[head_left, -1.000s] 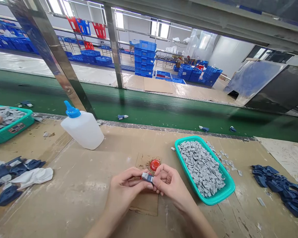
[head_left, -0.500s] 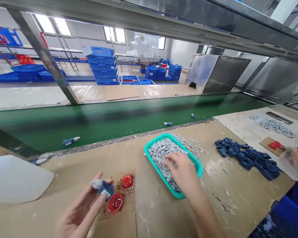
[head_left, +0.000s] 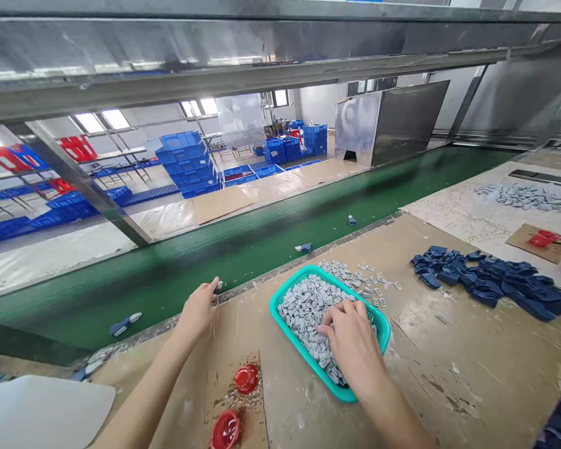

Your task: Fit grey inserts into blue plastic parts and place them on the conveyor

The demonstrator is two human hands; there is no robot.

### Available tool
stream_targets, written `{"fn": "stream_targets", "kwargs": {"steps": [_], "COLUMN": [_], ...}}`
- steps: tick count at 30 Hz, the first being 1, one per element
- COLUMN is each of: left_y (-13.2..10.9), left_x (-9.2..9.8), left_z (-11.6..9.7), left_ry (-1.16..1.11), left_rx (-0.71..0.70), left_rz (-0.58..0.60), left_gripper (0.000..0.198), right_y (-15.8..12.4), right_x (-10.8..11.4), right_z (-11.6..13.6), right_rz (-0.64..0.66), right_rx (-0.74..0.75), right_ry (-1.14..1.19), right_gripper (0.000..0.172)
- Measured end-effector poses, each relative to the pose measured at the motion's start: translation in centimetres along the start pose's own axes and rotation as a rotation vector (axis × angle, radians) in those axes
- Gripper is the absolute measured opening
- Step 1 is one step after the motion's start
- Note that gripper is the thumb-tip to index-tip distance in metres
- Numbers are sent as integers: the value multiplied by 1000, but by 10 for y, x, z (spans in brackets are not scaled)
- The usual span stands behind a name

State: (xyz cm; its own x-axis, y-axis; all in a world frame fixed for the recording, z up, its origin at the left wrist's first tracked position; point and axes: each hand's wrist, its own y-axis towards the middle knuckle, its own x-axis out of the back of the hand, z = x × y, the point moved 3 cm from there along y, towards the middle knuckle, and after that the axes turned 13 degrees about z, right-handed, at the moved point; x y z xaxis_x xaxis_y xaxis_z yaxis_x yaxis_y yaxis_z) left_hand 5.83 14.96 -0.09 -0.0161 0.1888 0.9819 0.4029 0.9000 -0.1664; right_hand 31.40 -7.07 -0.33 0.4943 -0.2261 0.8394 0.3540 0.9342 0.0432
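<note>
At the bottom centre of the frame, the person's right hand (head_left: pixel 353 343) rests in the one teal basket (head_left: pixel 336 390), fingers curled down into a heap of gray pieces (head_left: pixel 303 312), too many to count; whether it holds any, I cannot tell. The left hand (head_left: pixel 197 315) is raised at the far edge of the table (head_left: pixel 425 349), its fingers drawn narrow beside a small pale bit (head_left: pixel 217 293) that is too small to make out, so a grip cannot be told. Loose gray bits (head_left: pixel 355 277) lie just beyond the basket. Below the left forearm, two red caps (head_left: pixel 247 378) sit on one cardboard square (head_left: pixel 236 399), and one white plastic bottle (head_left: pixel 42 405) fills the lower left corner. Three blue-and-white pieces (head_left: pixel 303 247) lie on the green belt (head_left: pixel 243 274) past the table. To the right is one large pile of dark blue pieces (head_left: pixel 486 280), with a second pile (head_left: pixel 558 411) at the lower right corner. At the upper right, a pale sheet (head_left: pixel 449 209) carries more gray pieces (head_left: pixel 526 196) and a third red cap (head_left: pixel 542 238). A steel beam (head_left: pixel 215 75) crosses the top, in front of stacked blue crates (head_left: pixel 184 165) at upper left.
</note>
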Motion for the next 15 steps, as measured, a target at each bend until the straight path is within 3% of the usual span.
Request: {"fn": "stream_targets", "kwargs": {"steps": [3,5,9,12,15], "left_y": [24,41,87,121,142], "left_x": [5,11,18,13,5], "left_z": [-6,-22,-88,-146,-179], "left_ry": [64,95,83,22,-51], "left_rx": [6,-10,-151,-306,-392], "left_rz": [35,31,34,112,199], "left_gripper": [52,46,39,38,33], "right_y": [-1,-1,-3,-6,-7], "right_x": [-1,-1,-1,-3,-5], "right_z": [0,3,12,19,23], "right_rz": [13,22,10,13,-18], "right_rx": [7,29,111,135,115], "right_ry": [28,77,209,261,267], "right_gripper": [14,14,13,14,18]}}
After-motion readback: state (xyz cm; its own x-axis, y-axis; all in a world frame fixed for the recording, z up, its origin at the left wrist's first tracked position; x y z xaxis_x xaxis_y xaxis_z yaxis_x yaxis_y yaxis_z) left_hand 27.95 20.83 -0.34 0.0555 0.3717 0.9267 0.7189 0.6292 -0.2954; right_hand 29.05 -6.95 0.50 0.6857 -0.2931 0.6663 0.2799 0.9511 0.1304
